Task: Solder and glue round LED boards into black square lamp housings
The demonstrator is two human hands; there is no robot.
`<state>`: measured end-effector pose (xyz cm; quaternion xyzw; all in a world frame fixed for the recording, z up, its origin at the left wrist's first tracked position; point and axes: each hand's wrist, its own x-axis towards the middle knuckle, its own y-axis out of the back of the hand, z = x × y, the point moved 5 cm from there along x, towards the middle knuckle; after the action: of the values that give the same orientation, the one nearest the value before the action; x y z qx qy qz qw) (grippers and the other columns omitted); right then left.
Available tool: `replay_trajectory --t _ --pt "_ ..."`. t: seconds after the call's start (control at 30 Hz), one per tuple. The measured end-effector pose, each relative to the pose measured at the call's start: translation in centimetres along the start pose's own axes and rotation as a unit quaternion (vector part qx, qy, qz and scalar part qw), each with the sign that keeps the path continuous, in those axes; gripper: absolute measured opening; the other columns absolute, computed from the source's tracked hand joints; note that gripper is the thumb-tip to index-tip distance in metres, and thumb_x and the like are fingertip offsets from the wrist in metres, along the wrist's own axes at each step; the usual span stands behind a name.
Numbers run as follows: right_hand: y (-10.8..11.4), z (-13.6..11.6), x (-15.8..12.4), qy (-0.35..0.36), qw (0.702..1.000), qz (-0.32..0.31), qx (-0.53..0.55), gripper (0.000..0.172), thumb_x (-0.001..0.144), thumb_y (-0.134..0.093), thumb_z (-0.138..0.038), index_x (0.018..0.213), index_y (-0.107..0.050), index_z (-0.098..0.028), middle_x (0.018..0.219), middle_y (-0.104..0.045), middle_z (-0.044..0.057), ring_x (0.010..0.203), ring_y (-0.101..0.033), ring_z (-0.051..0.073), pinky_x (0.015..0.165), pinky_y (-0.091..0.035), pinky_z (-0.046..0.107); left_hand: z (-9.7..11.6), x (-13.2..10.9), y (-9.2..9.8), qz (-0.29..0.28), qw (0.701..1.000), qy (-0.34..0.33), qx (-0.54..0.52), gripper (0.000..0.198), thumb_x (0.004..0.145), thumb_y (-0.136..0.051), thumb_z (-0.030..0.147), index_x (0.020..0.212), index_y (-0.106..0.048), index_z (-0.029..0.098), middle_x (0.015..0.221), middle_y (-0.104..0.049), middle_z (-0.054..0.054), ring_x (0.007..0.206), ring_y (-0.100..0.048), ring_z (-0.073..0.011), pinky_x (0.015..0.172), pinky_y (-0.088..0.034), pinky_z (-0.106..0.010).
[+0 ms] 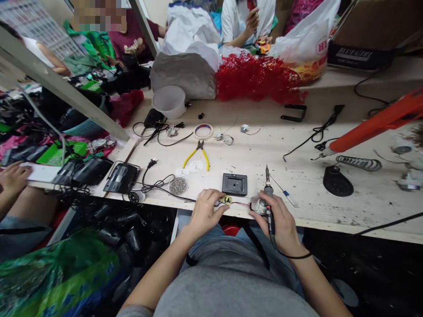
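Observation:
Near the bench's front edge, my left hand point(207, 210) pinches a small circuit board point(226, 200) between thumb and fingers. Red and dark wires run from the board to a small round metal part point(259, 206) at my right hand point(280, 220). That hand is closed around a soldering iron point(269, 190), its tip pointing away from me, and the metal part is against its fingers. Just beyond the board lies a black rectangular plastic housing point(234, 184). A thin rod with a blue piece point(285, 193) lies right of the iron.
Yellow-handled cutters point(197, 155), a tape roll point(203, 131) and a solder wire coil point(177, 186) lie on the bench point(251, 152). An orange power tool point(376, 122) reaches in from the right. Red mesh point(257, 77) is at the back; another person's hand point(15, 177) is far left.

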<state>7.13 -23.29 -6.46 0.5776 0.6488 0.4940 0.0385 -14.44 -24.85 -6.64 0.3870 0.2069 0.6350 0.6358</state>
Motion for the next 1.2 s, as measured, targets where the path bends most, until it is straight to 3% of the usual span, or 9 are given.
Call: replay_trajectory --t 0.23,0.47,0.87,1.07,1.2 --pt "1.0 0.0 1.0 -0.043 0.998 0.017 0.041 0.041 0.095 -0.064 -0.030 0.133 -0.052 -0.022 0.111 -0.066 0.012 0.100 -0.067 0.025 0.084 -0.059 0.038 -0.3 0.1 -0.1 0.014 1.000 -0.011 -0.018 0.018 0.089 -0.070 0.024 0.106 -0.063 0.021 0.102 -0.070 -0.006 0.097 -0.062 -0.0234 0.085 -0.049 -0.037" --pt "0.9 0.0 2.6 -0.113 0.990 -0.004 0.089 0.035 0.092 -0.063 -0.037 0.124 -0.055 -0.024 0.110 -0.068 0.009 0.076 -0.067 0.019 0.071 -0.058 0.033 -0.3 0.0 -0.1 0.031 0.999 -0.028 -0.018 0.019 0.090 -0.069 0.024 0.108 -0.063 0.020 0.101 -0.069 -0.006 0.095 -0.062 -0.0228 0.083 -0.049 -0.036" --pt "-1.0 0.2 8.1 -0.093 0.989 -0.059 0.094 0.031 0.088 -0.063 -0.037 0.115 -0.058 -0.023 0.094 -0.069 0.004 0.067 -0.067 0.017 0.068 -0.056 0.032 -0.4 -0.3 -0.3 0.047 0.998 -0.039 -0.019 0.013 0.093 -0.065 0.026 0.105 -0.064 0.021 0.097 -0.070 -0.006 0.090 -0.061 -0.0230 0.080 -0.048 -0.036" --pt "-2.0 -0.3 9.0 -0.043 0.997 -0.015 0.065 0.029 0.095 -0.060 -0.042 0.115 -0.059 -0.021 0.096 -0.067 0.007 0.071 -0.067 0.018 0.072 -0.058 0.033 -0.4 -0.4 -0.4 0.036 0.999 -0.030 -0.008 0.018 0.093 -0.065 0.029 0.108 -0.063 0.021 0.098 -0.070 -0.006 0.091 -0.060 -0.0242 0.080 -0.047 -0.038" --pt "-1.6 -0.4 8.4 -0.021 0.999 0.006 0.043 0.027 0.097 -0.059 -0.039 0.117 -0.059 -0.021 0.096 -0.067 0.007 0.080 -0.069 0.021 0.074 -0.058 0.035 -0.6 -0.4 -0.5 0.038 0.999 -0.026 -0.016 0.021 0.092 -0.067 0.029 0.110 -0.062 0.021 0.099 -0.070 -0.007 0.093 -0.061 -0.0246 0.081 -0.048 -0.038"
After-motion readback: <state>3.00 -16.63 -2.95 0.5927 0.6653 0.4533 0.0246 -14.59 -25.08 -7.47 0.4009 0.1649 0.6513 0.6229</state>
